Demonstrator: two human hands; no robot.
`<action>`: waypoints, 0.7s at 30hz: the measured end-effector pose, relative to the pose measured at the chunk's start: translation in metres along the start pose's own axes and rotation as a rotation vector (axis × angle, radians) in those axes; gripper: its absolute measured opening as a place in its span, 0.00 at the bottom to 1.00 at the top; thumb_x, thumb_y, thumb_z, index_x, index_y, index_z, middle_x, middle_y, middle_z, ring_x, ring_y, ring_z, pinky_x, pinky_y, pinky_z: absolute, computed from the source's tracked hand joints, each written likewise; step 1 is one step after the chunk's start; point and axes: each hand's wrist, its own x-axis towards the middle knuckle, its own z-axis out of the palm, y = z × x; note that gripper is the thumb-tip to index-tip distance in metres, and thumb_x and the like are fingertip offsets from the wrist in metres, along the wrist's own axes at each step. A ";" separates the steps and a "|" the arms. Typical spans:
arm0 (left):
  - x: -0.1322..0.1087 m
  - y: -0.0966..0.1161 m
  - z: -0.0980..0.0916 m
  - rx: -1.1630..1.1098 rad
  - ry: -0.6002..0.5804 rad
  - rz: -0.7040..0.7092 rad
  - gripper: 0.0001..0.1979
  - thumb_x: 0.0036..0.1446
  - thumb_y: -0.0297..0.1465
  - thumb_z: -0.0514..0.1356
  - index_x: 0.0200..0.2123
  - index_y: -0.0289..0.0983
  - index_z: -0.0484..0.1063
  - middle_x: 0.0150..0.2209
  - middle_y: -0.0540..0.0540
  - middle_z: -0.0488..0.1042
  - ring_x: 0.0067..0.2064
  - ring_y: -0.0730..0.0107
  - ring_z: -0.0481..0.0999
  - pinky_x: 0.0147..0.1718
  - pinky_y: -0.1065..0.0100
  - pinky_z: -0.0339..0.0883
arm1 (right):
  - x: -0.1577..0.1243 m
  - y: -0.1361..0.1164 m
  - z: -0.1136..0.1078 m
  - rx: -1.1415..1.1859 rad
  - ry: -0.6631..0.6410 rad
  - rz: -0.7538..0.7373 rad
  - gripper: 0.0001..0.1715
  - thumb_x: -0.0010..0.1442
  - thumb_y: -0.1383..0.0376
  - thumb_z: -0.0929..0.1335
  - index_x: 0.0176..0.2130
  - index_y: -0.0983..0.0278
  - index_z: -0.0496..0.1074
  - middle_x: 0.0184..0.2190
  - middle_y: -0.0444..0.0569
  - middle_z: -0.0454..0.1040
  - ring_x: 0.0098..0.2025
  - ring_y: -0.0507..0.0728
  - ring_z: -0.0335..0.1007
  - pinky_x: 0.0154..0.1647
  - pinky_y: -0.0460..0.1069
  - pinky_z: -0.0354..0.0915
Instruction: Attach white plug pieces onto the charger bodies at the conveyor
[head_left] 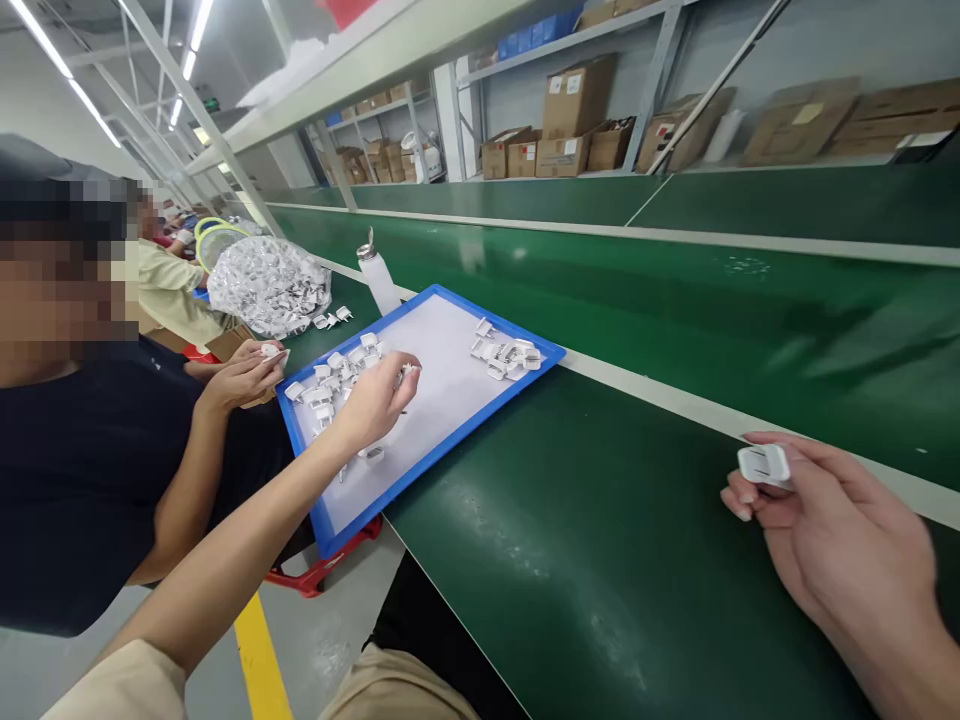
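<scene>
My right hand (847, 540) is closed around a small white plug charger (765, 466), its face with two dark prongs or slots turned up, at the right above the green table. My left hand (379, 402) reaches over a blue-rimmed tray (480, 412), thumb and fingers pinched together. Something small and whitish shows at those fingertips, mostly hidden. Around that hand, many white plug chargers (322, 385) lie loose on the tray's left side. A second cluster of white chargers (504, 352) lies at the tray's far right corner.
A co-worker's hands (244, 375) hold a white piece left of the tray. Behind it are a clear bag of white parts (270, 285) and a white bottle (380, 280). The green table (540, 520) extends right. Cardboard boxes (577, 100) stand on the back shelves.
</scene>
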 end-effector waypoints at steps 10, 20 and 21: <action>0.070 0.188 0.092 -1.687 -0.308 -0.328 0.16 0.70 0.41 0.53 0.36 0.35 0.66 0.27 0.52 0.66 0.19 0.81 0.57 0.18 0.75 0.53 | 0.006 0.007 -0.017 0.239 -0.066 0.100 0.13 0.47 0.61 0.78 0.34 0.65 0.79 0.26 0.46 0.71 0.26 0.52 0.66 0.22 0.47 0.65; 0.058 0.219 0.174 -2.163 -0.696 -0.598 0.16 0.71 0.40 0.53 0.38 0.33 0.70 0.29 0.50 0.67 0.21 0.82 0.59 0.13 0.80 0.48 | 0.009 0.018 -0.030 0.441 -0.134 0.263 0.14 0.56 0.59 0.77 0.41 0.62 0.78 0.34 0.45 0.74 0.37 0.53 0.73 0.39 0.47 0.72; 0.058 0.216 0.173 -2.160 -0.713 -0.600 0.14 0.70 0.39 0.54 0.38 0.34 0.70 0.30 0.50 0.67 0.21 0.82 0.59 0.12 0.80 0.47 | 0.008 0.016 -0.030 0.426 -0.143 0.263 0.14 0.56 0.60 0.77 0.42 0.61 0.78 0.34 0.45 0.74 0.36 0.53 0.72 0.38 0.46 0.71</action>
